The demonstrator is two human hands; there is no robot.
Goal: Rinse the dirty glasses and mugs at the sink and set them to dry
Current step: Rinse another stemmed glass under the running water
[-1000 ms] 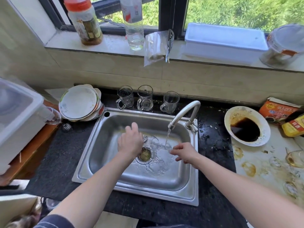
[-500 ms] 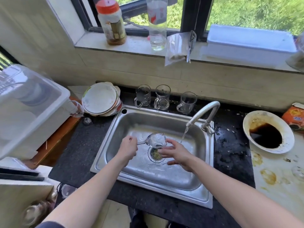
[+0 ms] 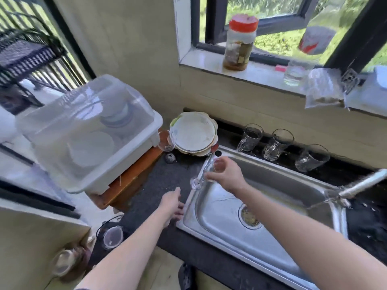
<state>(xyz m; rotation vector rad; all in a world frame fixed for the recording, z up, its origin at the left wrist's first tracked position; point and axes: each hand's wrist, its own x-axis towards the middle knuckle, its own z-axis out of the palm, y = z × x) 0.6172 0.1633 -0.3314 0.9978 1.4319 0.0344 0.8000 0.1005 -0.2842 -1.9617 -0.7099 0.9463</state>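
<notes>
1. The black countertop (image 3: 167,181) spreads under and to the left of the grip, with the left hand (image 3: 172,204) resting on it at the sink's left rim, fingers spread loosely and holding nothing.
2. The steel sink (image 3: 272,233) lies below and to the right of the grip; its drain (image 3: 249,216) sits down-right of the held glass.
3. A white lidded dish box (image 3: 83,135) stands well to the left of the grip, on a wooden board (image 3: 134,174), with plates faintly visible through its cloudy lid.
4. A stack of plates (image 3: 193,135) sits just beyond the grip, up and slightly left, by the sink's far-left corner.
5. The right hand (image 3: 226,174) hovers over the sink's left edge, fingers closed round the bowl of a clear stemmed glass (image 3: 206,170) (blurred, so the exact finger contact is hard to read). The glass is tilted, its stem and foot pointing down-left toward the rim.
6. Three glass mugs (image 3: 250,137) stand in a row behind the sink, up and to the right of the grip.
7. The tap (image 3: 360,183) reaches in from far right of the grip.
8. Another stemmed glass (image 3: 167,141) stands up-left of the grip, between the box and the plates.
</notes>
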